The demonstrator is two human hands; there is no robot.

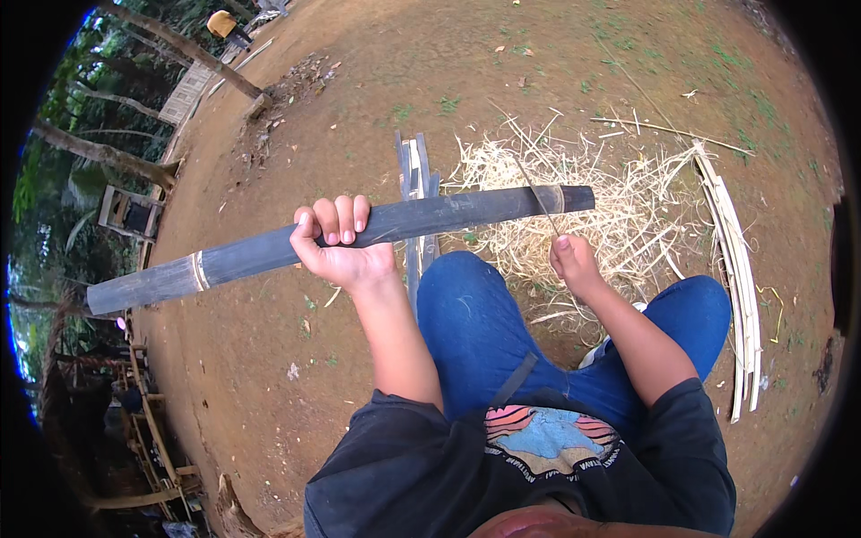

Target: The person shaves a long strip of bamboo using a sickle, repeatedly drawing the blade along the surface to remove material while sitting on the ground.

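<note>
A long, dark bamboo piece (448, 212) with pale node rings stretches across in front of me, tilted up toward the right. My left hand (341, 242) is wrapped round it left of its middle, fingers over the far edge. In my right hand (576, 267) is a thin-bladed knife (538, 194), its handle hidden in the closed fingers. The blade crosses the bamboo beside the node near its right end; whether it cuts in cannot be seen. Below the bamboo lies a heap of pale shavings (619, 211).
Dark bamboo strips (413, 179) lie on the ground beyond my left knee. A bundle of long pale strips (737, 278) rests right of my right knee. Tree trunks (193, 49) and a wooden structure (148, 421) stand at the left. A person in yellow (224, 25) is far off.
</note>
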